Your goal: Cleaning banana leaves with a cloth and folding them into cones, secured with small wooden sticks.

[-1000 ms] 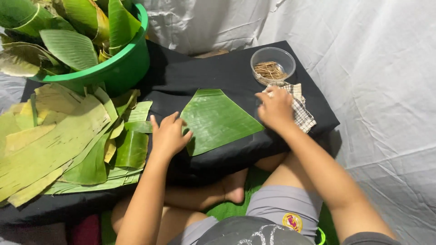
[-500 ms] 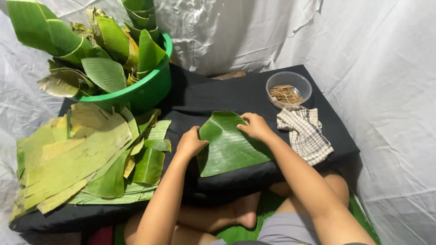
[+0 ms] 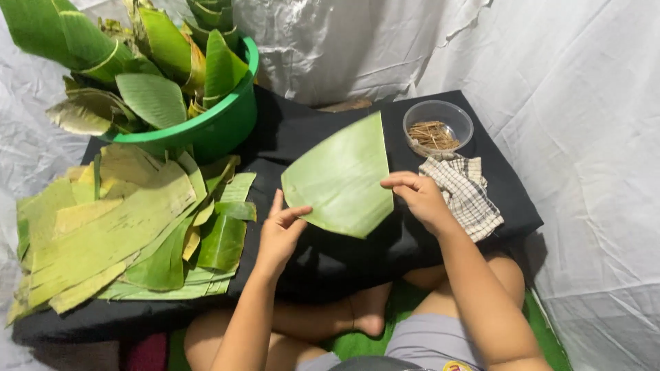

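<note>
Banana leaf piece [image 3: 342,180]: pale green, one curved edge, held lifted above the black-draped worktop [image 3: 313,141], just in front of the green basin; its tip points away from the person.
Left hand [image 3: 280,230]: at the lower left edge of the leaf piece; thumb and fingers [image 3: 276,203] pinch that edge, the other fingers loosely extended.
Right hand [image 3: 419,198]: at the right edge of the leaf piece; fingers curled and close together, the fingertips touching the leaf's edge.
Green basin [image 3: 220,127]: on the far left part of the worktop, filled with rolled and folded banana leaves.
Leaf stack [image 3: 117,230]: flat cut strips, yellow-green to dark green, lying in front of the basin, left of the leaf piece.
Clear bowl [image 3: 438,126]: right of the leaf piece, at the far edge, holding thin brown sticks.
Checked cloth [image 3: 464,194]: crumpled, just in front of the bowl, beside the right hand.
White sheet [image 3: 577,103]: backdrop behind and right of the worktop.
</note>
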